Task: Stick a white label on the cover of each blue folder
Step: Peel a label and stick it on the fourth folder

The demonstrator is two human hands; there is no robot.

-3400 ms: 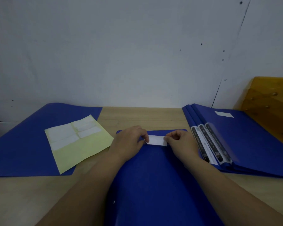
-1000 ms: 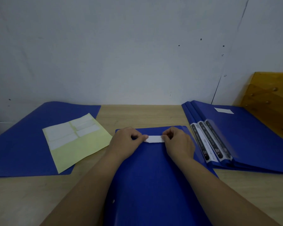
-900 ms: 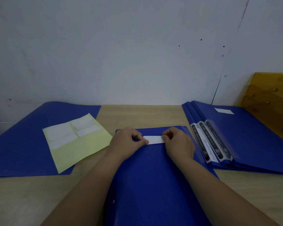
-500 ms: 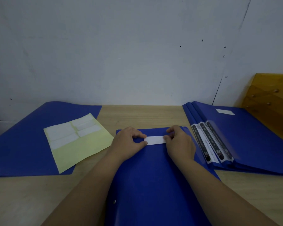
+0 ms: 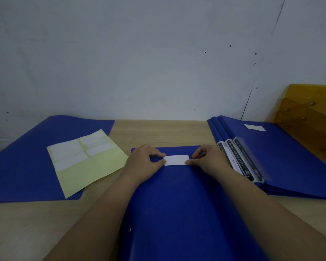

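A wooden desk (image 5: pixel 158 132) meets a pale wall (image 5: pixel 139 53), with a folder stack (image 5: pixel 290 159) right and a label sheet (image 5: pixel 87 162) left. Both hands, left (image 5: pixel 143 162) and right (image 5: pixel 209 161), pinch the label's (image 5: pixel 176 160) ends at the far edge of the near folder (image 5: pixel 177 204). The label now lies flatter than before.

Left hand (image 5: pixel 143 162), right hand (image 5: pixel 208 160) side by side, fingers curled, thumbs inward.

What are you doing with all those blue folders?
A person is sticking a white label onto the blue folder in front of them. The left hand and right hand press its two ends. A labelled stack of folders lies at the right, and the yellow label sheet at the left.
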